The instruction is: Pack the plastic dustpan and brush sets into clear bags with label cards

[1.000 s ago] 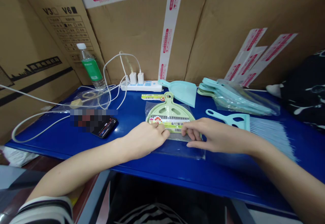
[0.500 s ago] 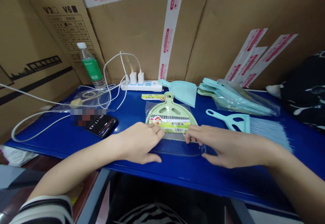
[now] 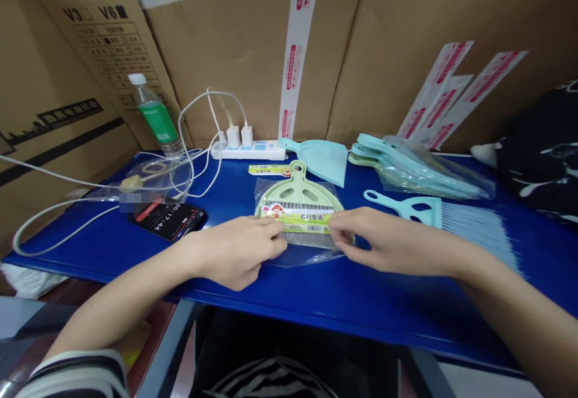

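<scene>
A light green dustpan [image 3: 295, 188] with a brush lies in a clear plastic bag [image 3: 311, 258] on the blue table, handle pointing away from me. Across its bristles runs a yellow and white label [image 3: 301, 216]. My left hand [image 3: 241, 250] is closed at the bag's lower left edge, fingers curled and thumb tucked under. At the right edge my right hand [image 3: 388, 238] pinches the bag between thumb and fingers. Both hands partly cover the dustpan's lower corners, and the fingertips are partly hidden.
Behind lie a light blue dustpan [image 3: 323, 160], a loose label [image 3: 270, 170] and a bagged stack of dustpans [image 3: 419, 169]. A blue brush [image 3: 422, 210] is at right. To the left are a phone [image 3: 174, 220], white cables, a power strip [image 3: 253, 150] and a bottle [image 3: 156, 118].
My thumbs have drawn in from spread to tucked, and both hands have closed on the bag. The bag's near flap, stretched toward me before, now reaches less far. The view has shifted slightly.
</scene>
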`<state>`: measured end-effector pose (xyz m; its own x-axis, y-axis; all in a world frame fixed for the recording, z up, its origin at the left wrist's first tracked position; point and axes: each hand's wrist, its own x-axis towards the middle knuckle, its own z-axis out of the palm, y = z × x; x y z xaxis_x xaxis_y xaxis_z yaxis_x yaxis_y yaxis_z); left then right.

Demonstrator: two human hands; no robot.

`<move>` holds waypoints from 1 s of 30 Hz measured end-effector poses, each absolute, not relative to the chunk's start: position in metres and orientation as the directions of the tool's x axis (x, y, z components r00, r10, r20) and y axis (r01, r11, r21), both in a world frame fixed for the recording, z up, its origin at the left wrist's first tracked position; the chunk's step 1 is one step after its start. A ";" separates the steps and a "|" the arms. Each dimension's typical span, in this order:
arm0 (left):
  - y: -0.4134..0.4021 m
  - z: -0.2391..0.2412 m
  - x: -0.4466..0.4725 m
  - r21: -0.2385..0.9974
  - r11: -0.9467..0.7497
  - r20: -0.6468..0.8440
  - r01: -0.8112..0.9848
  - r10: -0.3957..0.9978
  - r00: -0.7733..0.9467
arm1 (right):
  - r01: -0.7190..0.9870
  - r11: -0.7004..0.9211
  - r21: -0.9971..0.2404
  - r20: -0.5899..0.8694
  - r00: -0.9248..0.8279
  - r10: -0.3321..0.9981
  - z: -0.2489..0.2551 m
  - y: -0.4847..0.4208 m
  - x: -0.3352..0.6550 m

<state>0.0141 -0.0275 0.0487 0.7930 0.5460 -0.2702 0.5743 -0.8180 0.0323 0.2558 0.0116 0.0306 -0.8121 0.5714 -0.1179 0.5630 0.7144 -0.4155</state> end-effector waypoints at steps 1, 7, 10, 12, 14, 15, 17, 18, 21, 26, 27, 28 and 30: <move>-0.028 0.049 0.013 0.037 -0.824 -0.280 0.566 0.535 0.797 | 0.571 0.711 -0.410 -0.120 -0.806 0.579 0.030 0.013 0.256; -0.025 0.047 0.013 0.038 -0.793 -0.288 0.608 0.574 0.766 | 0.562 0.673 -0.481 -0.165 -0.812 0.560 0.031 0.014 0.257; -0.021 0.046 0.014 0.027 -0.787 -0.271 0.617 0.588 0.762 | 0.534 0.711 -0.458 -0.182 -0.839 0.513 0.032 0.012 0.255; -0.019 0.046 0.013 0.035 -0.805 -0.240 0.592 0.568 0.787 | 0.523 0.742 -0.420 -0.193 -0.850 0.490 0.033 0.010 0.254; -0.017 0.047 0.012 0.055 -0.813 -0.209 0.580 0.558 0.803 | 0.515 0.760 -0.397 -0.188 -0.856 0.482 0.033 0.008 0.253; -0.017 0.047 0.012 0.062 -0.808 -0.204 0.586 0.565 0.800 | 0.513 0.765 -0.388 -0.176 -0.857 0.485 0.034 0.008 0.253; -0.016 0.049 0.011 0.053 -0.779 -0.210 0.624 0.603 0.770 | 0.522 0.769 -0.368 -0.151 -0.850 0.505 0.034 0.008 0.253; -0.015 0.049 0.011 0.038 -0.759 -0.214 0.650 0.629 0.748 | 0.530 0.768 -0.360 -0.145 -0.845 0.515 0.034 0.009 0.253; -0.014 0.048 0.012 0.002 -0.727 -0.207 0.687 0.672 0.711 | 0.563 0.753 -0.341 -0.148 -0.823 0.548 0.034 0.009 0.254; -0.012 0.039 0.015 -0.052 -0.779 -0.175 0.625 0.623 0.762 | 0.584 0.718 -0.378 -0.156 -0.805 0.573 0.032 0.009 0.254; -0.011 0.037 0.015 -0.073 -0.780 -0.159 0.622 0.624 0.765 | 0.578 0.721 -0.382 -0.151 -0.809 0.568 0.031 0.009 0.254; -0.011 0.035 0.016 -0.092 -0.780 -0.142 0.618 0.625 0.768 | 0.567 0.732 -0.379 -0.139 -0.816 0.560 0.030 0.010 0.254; -0.010 0.032 0.017 -0.122 -0.785 -0.111 0.607 0.619 0.778 | 0.538 0.762 -0.360 -0.100 -0.835 0.542 0.026 0.012 0.253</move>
<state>0.0167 -0.0099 0.0317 0.7775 0.6190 -0.1106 0.6074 -0.7849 -0.1225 0.2528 0.0116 0.0264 -0.8346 0.5416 -0.1004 0.5379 0.7622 -0.3601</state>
